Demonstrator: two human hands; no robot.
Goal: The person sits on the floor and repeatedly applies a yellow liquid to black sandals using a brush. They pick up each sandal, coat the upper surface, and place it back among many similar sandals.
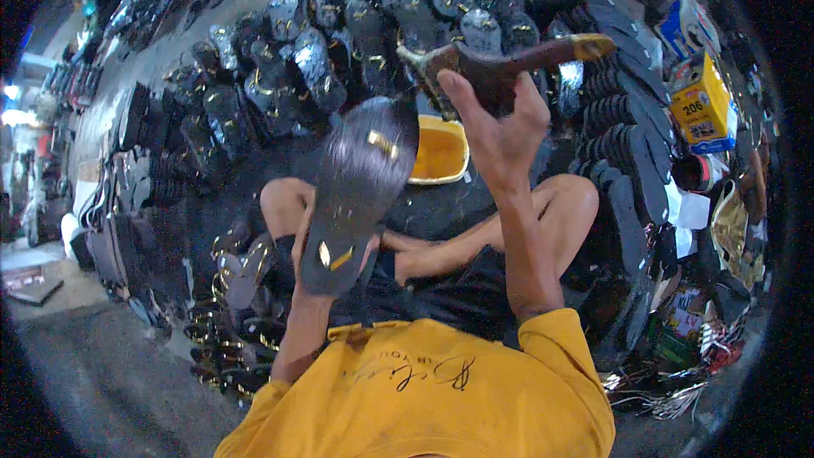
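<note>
My left hand is wrapped round the heel end of a black slipper. The slipper is tilted upright, with a gold buckle on its shiny toe part and a small gold mark near the heel. Its sole hides most of the hand. Raised to the right, my right hand grips a broad brush, its brown handle pointing right and its pale, ragged edge pointing left. Between the hands, beyond my crossed legs, sits a pale-rimmed tub holding amber stuff, partly behind the slipper.
Rows of black slippers with gold trim cover the floor ahead. Stacked dark soles line the right side, with a yellow box beyond. More stacked soles stand at left. Slippers lie by my left knee.
</note>
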